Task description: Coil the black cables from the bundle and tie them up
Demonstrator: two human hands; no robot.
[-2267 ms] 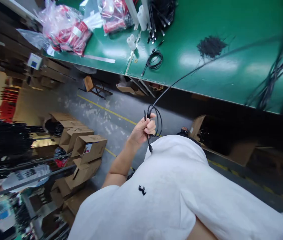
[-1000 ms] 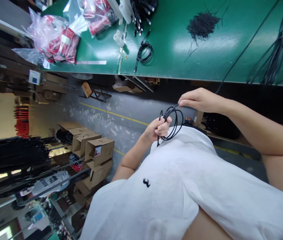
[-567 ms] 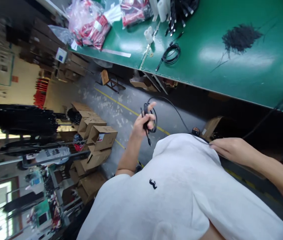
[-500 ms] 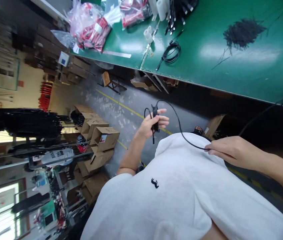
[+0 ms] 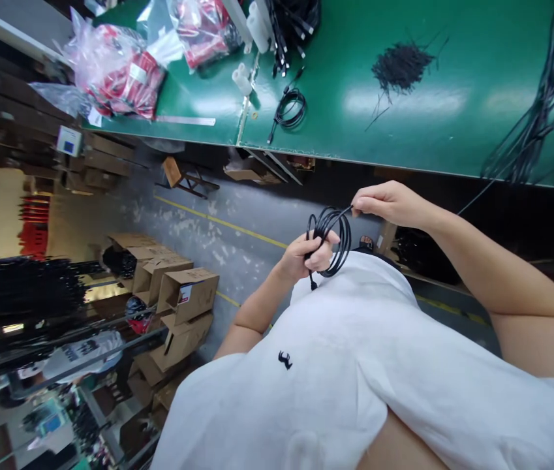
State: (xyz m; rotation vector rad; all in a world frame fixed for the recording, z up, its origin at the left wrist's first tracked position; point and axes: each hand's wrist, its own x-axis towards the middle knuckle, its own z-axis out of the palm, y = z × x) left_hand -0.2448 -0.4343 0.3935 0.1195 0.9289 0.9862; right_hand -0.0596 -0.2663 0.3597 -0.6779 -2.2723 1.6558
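Observation:
A black cable [image 5: 344,251], wound into several loops, is gripped by my left hand [image 5: 310,253] in front of the white shirt. One plug end hangs below the fingers. Up and to the right, my right hand [image 5: 383,201] pinches the same cable where it leaves the coil. Another coiled black cable [image 5: 290,108] lies on the green table [image 5: 335,140] near its front edge. Farther right on the table is a pile of short black ties or wires [image 5: 401,67]. A bundle of long black cables [image 5: 526,140] spills over the table's right part.
Plastic bags with red contents [image 5: 132,81] and a steel ruler [image 5: 186,121] lie at the table's left. White bottles [image 5: 258,29] stand by black cables with plugs [image 5: 289,32]. Cardboard boxes [image 5: 193,290] and a stool [image 5: 179,175] are on the floor.
My right hand has moved up and left, toward the coil. My left fingers have closed round the cable, and its loops now look wider. The camera view has shifted right.

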